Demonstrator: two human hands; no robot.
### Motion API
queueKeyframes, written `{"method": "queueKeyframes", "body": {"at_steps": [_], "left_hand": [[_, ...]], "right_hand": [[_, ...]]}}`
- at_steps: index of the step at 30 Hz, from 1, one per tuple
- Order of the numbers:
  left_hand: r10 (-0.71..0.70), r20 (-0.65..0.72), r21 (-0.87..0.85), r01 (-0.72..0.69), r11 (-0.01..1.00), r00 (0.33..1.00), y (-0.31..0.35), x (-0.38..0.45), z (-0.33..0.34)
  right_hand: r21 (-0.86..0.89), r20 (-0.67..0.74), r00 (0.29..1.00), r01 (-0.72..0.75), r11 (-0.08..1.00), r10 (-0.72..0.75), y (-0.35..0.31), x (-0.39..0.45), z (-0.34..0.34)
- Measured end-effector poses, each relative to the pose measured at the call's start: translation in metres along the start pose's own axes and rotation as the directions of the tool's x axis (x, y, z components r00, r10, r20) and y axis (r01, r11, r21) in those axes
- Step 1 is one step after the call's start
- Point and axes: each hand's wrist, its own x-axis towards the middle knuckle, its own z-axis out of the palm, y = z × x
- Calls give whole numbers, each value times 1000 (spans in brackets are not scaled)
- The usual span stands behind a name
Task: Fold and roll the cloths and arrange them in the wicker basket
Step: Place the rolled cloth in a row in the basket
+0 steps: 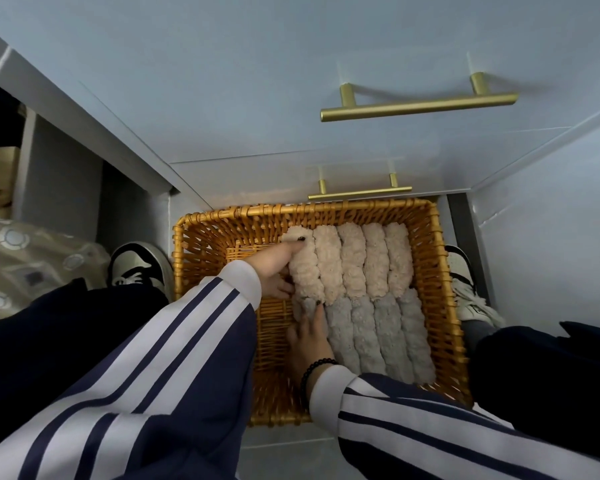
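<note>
A wicker basket [201,237] stands on the floor between my feet. Inside it, several beige rolled cloths [352,261] lie side by side in the far row, and several grey rolled cloths [385,337] fill the near row. Both my hands are on the leftmost beige roll [305,271]. My left hand [274,268] holds its far part, thumb over the top end. My right hand [309,334] presses its fingers on the near end. The left third of the basket floor shows bare wicker.
Pale blue drawer fronts with brass bar handles [416,107] rise right behind the basket. My shoes [137,268] flank the basket on both sides. A patterned fabric [21,258] lies at the left, below an open shelf unit.
</note>
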Motion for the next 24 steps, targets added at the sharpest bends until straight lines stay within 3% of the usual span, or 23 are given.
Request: {"method": "queueKeyframes", "body": {"at_steps": [3,7,13,16,21,24], "left_hand": [[27,100,-77,-19,997,995,1,-4,6],[90,94,-188,-71,980,991,-9,-3,6],[94,-44,-56,-96,994,995,-12,-3,8],[105,-119,28,-103,994,987,-12,-6,12],[130,-193,53,-122,991,973,-15,-29,11],[161,-233,77,-147,986,959,-13,-50,7]], "right_hand": [[-5,-2,1000,-29,1000,29,-1,4,0],[13,-5,1000,-24,1000,24,-2,5,1],[148,-45,997,65,987,-59,6,-2,-4],[268,-170,983,114,957,-70,14,-8,-5],[487,-420,906,180,855,48,23,-25,0],[578,-474,869,182,796,146,32,-37,-2]]}}
